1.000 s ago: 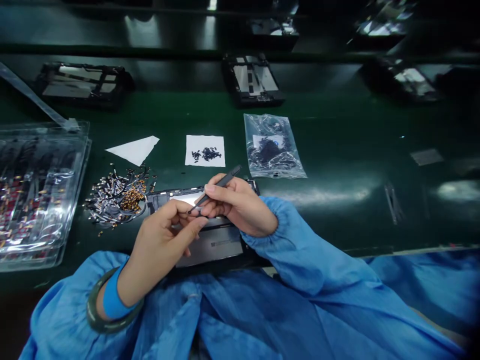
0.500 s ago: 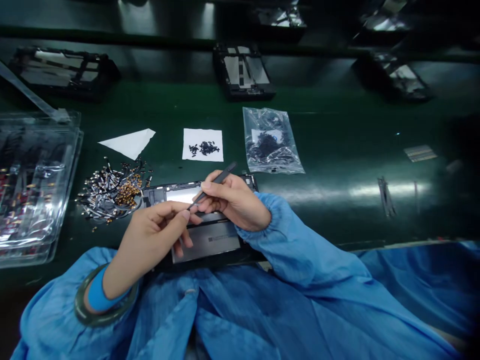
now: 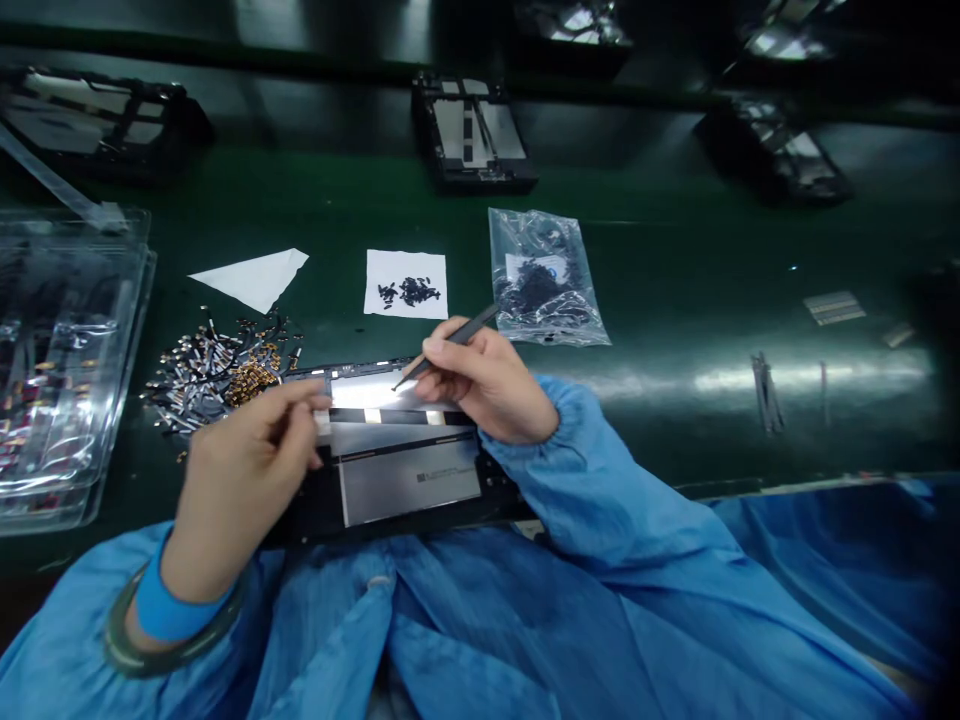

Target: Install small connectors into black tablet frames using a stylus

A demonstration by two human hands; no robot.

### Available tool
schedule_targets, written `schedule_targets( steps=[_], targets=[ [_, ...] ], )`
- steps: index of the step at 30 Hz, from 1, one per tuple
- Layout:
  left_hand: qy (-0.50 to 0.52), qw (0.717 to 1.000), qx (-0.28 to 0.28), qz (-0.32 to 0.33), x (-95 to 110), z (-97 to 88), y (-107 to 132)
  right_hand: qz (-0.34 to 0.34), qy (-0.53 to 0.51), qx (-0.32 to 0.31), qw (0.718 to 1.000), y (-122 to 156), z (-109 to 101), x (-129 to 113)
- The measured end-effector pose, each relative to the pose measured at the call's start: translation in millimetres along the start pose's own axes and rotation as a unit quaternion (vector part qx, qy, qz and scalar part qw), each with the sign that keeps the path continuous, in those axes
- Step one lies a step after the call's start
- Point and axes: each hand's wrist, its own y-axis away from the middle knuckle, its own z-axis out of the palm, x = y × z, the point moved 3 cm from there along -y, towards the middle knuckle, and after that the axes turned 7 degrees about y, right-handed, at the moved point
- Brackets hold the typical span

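Observation:
In front of me lies an opened tablet (image 3: 409,485) with flat silver battery panels and dark strips. My right hand (image 3: 491,380) grips dark tweezers (image 3: 465,332) like a pen, their tip pointing down and left over the upper silver area. Whether the tip holds anything is too small to tell. My left hand (image 3: 247,460) hovers at the tablet's left end, fingers bent and thumb apart, with nothing visible in it. Close by is a pile of small cables (image 3: 217,370) with silver and gold ends.
Beyond the tablet lie a folded white paper (image 3: 259,280), a white sheet (image 3: 379,265) bearing small black pieces, and a clear bag (image 3: 551,235) of black parts. Stacked clear trays (image 3: 90,480) stand at left. Another opened device (image 3: 472,140) rests farther back.
My hands have moved apart. The left hand has gone left and away from the tweezers' tip; the right hand has shifted slightly right with the tweezers, uncovering more of the tablet.

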Motion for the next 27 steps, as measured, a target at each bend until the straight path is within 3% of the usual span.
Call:
schedule_targets(
  steps=[2, 5, 9, 12, 17, 19, 22, 25, 27],
  targets=[
    [-0.06, 0.996, 0.064, -0.024, -6.5, -12.6, 0.5, -0.064, 0.062, 0.058, 0.994, -5.1, -9.1, -4.3],
    [-0.007, 0.993, 0.087, -0.077, -18.7, -18.7, 1.7, -0.111, 0.144, 0.109, 0.977, -12.9, -17.8, -2.6],
    [0.017, 0.988, 0.145, -0.058, -35.8, -18.7, 2.4, -0.13, 0.237, 0.123, 0.955, -18.9, -21.9, 6.4],
    [0.02, 0.987, 0.154, -0.051, -46.2, -19.5, 2.6, -0.142, 0.283, 0.13, 0.94, -18.9, -23.9, 10.4],
    [-0.01, 0.978, 0.207, -0.032, -48.2, -28.8, 9.6, -0.174, 0.381, 0.144, 0.896, -13.8, -21.9, 9.8],
    [-0.036, 0.971, 0.234, -0.014, -47.2, -34.6, 15.7, -0.181, 0.372, 0.168, 0.895, -10.8, -21.4, 8.5],
    [-0.071, 0.959, 0.273, 0.02, -49.1, -49.9, 22.2, -0.171, 0.268, 0.21, 0.925, -8.7, -25.6, 8.0],
    [-0.175, 0.931, 0.314, 0.057, -55.3, -77.5, 18.1, -0.16, 0.196, 0.231, 0.94, -10.8, -31.1, 8.7],
    [-0.266, 0.911, 0.31, 0.055, -62.6, -98.2, 6.8, -0.157, 0.186, 0.23, 0.942, -12.2, -32.6, 9.0]
  ],
)
